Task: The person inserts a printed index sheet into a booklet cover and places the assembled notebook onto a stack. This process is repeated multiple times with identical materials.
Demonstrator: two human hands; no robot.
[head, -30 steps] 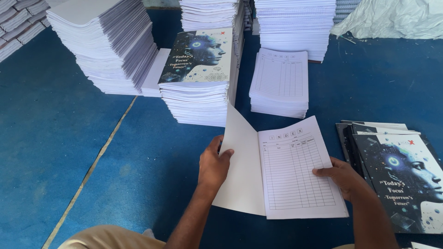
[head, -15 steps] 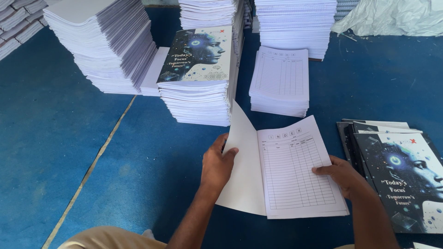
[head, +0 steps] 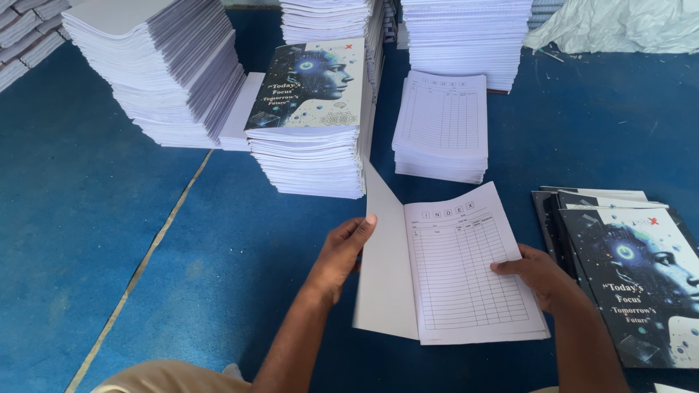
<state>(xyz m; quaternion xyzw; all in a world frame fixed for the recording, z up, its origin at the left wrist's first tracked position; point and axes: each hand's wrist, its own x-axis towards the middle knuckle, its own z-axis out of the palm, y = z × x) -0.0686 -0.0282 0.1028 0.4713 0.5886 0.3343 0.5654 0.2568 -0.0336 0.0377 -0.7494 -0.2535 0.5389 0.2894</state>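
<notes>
An open notebook (head: 466,269) lies on the blue floor in front of me, showing a ruled index page. My left hand (head: 342,255) holds its blank white front cover (head: 384,276), which is raised and folded partway up. My right hand (head: 535,273) rests flat on the right edge of the index page. Behind the notebook stands a tall stack of notebooks (head: 313,124) with a dark illustrated cover on top. A lower pile of loose index sheets (head: 443,124) sits to its right.
Finished notebooks with dark illustrated covers (head: 633,280) lie stacked at my right. Tall piles of white paper blocks (head: 156,65) stand at the back left and more (head: 466,36) at the back centre. A yellow line (head: 145,262) crosses the blue floor (head: 87,218). White plastic sheeting (head: 619,25) lies far right.
My left hand has lifted the cover a little further toward closing; the right hand stays on the index page.
</notes>
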